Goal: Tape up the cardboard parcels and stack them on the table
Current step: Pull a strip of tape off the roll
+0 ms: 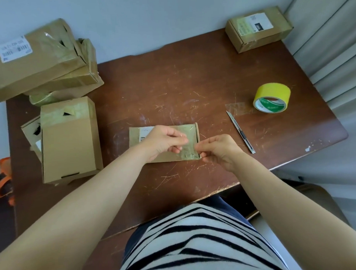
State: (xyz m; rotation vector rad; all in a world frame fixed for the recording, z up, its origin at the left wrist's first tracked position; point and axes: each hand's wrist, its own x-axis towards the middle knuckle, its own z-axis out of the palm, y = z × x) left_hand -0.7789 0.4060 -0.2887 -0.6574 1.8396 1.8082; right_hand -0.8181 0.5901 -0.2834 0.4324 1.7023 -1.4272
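Worktop point(191, 84) carries stacked parcels point(39, 59) at its left rear. A flat parcel point(136, 136) lies front centre. Left hand point(163, 141) and right hand point(220, 151) each pinch a clear strip point(188, 149) over its right end. Roll point(272, 97) and knife point(240, 132) lie to the right.

Could not read label print on the far box point(258, 28) or the top stacked parcel point(33, 57). Found the flat parcel point(135, 137) partly covered by the left hand point(163, 141) and right hand point(220, 151); could not resolve anything pinched between fingertips. Noted an orange item point(5, 181) cut off at the left edge.
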